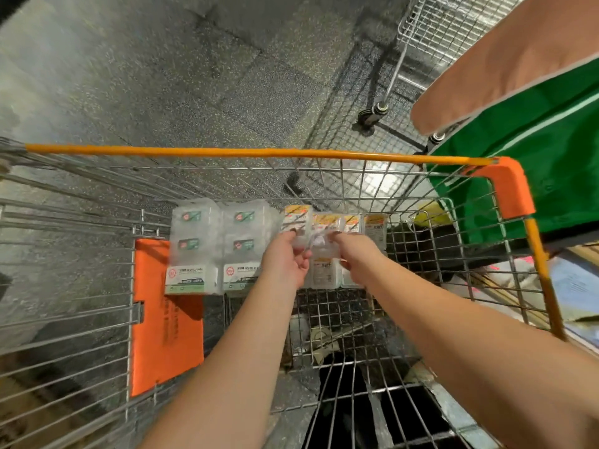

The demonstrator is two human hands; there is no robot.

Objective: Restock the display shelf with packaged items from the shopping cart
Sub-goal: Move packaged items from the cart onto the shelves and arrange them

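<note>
I look down into a wire shopping cart [324, 176] with an orange rim. At its far end lie clear-wrapped packs with green-and-red labels [194, 247] on the left and packs with yellow-orange labels [374, 226] on the right. My left hand [285, 260] and my right hand [356, 257] reach in side by side over the yellow-labelled packs. Both pinch the clear plastic wrap [316, 243] of that bundle between fingers and thumb. The picture is blurred at the fingertips.
An orange flap [165, 319] hangs inside the cart at the left. A second wire cart [437, 27] stands at the far right. A green cloth [534, 140] with a tan panel hangs beside the right rim. Cardboard and paper lie under the mesh.
</note>
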